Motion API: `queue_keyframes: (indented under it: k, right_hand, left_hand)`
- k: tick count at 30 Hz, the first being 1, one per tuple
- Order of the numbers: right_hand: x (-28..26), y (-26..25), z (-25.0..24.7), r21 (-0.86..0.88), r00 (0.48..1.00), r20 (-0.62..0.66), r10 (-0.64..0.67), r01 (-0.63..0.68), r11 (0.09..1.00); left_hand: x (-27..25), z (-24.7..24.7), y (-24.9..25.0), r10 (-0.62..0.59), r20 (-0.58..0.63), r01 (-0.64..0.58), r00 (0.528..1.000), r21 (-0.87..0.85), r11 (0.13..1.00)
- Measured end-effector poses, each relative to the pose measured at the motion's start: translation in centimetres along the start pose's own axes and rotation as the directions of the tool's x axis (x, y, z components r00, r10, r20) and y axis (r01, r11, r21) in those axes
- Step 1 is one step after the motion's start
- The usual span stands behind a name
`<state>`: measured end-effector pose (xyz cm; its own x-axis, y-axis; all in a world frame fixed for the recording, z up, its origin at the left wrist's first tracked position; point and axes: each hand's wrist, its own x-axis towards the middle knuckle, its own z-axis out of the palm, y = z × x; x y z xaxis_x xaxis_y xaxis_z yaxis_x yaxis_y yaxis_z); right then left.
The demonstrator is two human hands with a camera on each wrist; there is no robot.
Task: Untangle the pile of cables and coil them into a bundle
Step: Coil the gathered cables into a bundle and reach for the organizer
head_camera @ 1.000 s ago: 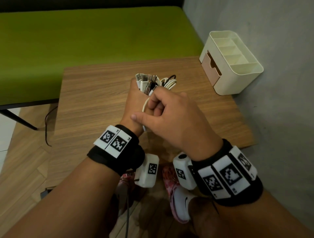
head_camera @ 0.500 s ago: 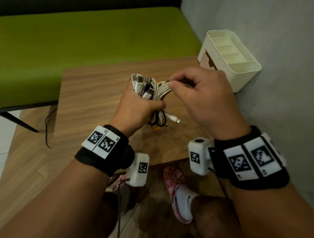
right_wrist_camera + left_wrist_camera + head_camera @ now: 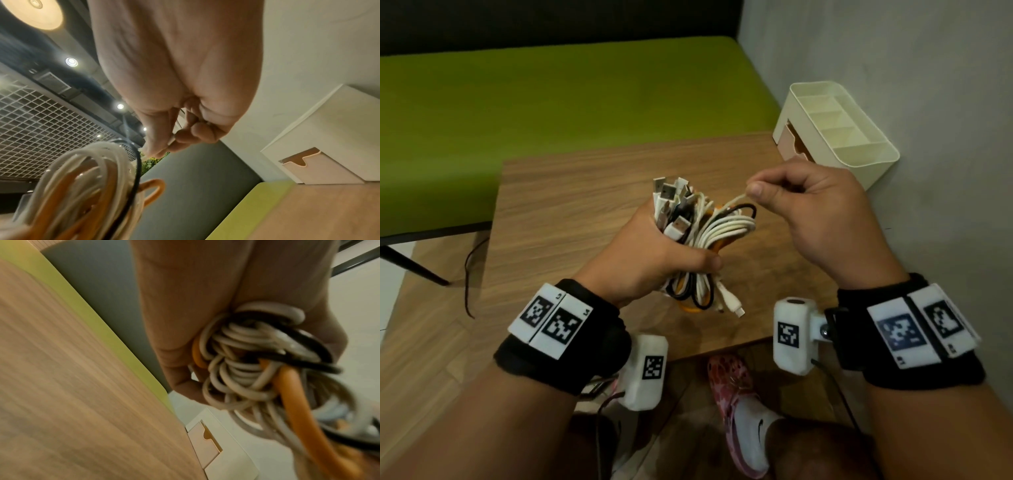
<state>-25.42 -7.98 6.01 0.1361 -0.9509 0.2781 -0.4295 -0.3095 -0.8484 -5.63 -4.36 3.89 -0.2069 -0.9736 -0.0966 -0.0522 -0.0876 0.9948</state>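
Cable bundle [image 3: 702, 236] held above bench [image 3: 571, 219], left hand [image 3: 654, 253] fisted round its middle. Right hand [image 3: 811, 216] pinches white strand [image 3: 732, 202] just right of bundle. Cables light, soft, springy, likely to uncoil; keep grip mid-bundle, pull strand near end.

Head view: soft, dim indoor light, sharp centre, wide-angle bending at edges. Left wrist view: motion-blurred desk [image 3: 72, 386], near cables [image 3: 287, 426] out of focus. Right wrist view: ceiling lamp [image 3: 34, 12] glares far left; near coil blurred.
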Motion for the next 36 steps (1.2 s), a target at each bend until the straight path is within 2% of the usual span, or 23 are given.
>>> queue_keyframes:
  k: [2,4,6,9,13,17,21,28,32,36]
  right_hand:
    - [0.0,0.0,0.0,0.039,1.0,0.017,0.026,-0.027,0.999]
    - [-0.1,-0.1,0.4,0.073,0.999,0.029,0.029,-0.031,0.997]
    - [-0.2,-0.4,1.0,0.124,0.999,0.019,0.034,-0.036,0.992]
    - [-0.4,-0.8,1.8,0.163,0.998,-0.008,0.056,-0.054,0.985]
    - [-1.0,-1.0,2.6,0.214,0.994,-0.015,0.107,-0.102,0.971]
    - [-1.3,-1.3,3.0,0.227,0.992,-0.012,0.127,-0.121,0.966]
    - [-1.6,-1.6,3.2,0.264,0.989,0.03,0.146,-0.149,0.953]
    - [-1.5,-1.5,3.8,0.217,0.979,0.044,0.198,-0.203,0.955]
    - [-1.7,-1.2,4.1,0.167,0.988,0.063,0.144,-0.153,0.974]
    - [-1.6,-1.7,4.3,0.27,0.979,0.1,0.178,-0.199,0.942]
  left_hand:
    - [-0.1,0.0,0.0,0.03,0.025,-0.028,0.999,-0.097,0.995]
    - [-0.1,0.2,-0.1,0.067,0.02,-0.059,0.998,-0.27,0.961]
    - [-0.1,0.6,-0.1,0.071,-0.013,-0.07,0.997,-0.438,0.896]
    - [0.0,1.4,-0.3,0.031,-0.089,-0.074,0.996,-0.543,0.836]
    - [0.5,1.6,-0.4,0.003,-0.18,-0.101,0.984,-0.534,0.84]
    - [0.7,1.6,-0.5,-0.007,-0.222,-0.113,0.975,-0.525,0.844]
    - [0.8,1.5,-0.5,0.01,-0.216,-0.126,0.976,-0.533,0.837]
    - [0.8,1.6,-0.8,0.01,-0.209,-0.125,0.978,-0.547,0.827]
    - [0.9,1.5,-0.9,0.001,-0.195,-0.117,0.981,-0.584,0.803]
    - [1.1,1.3,-0.8,-0.015,-0.216,-0.123,0.976,-0.609,0.784]
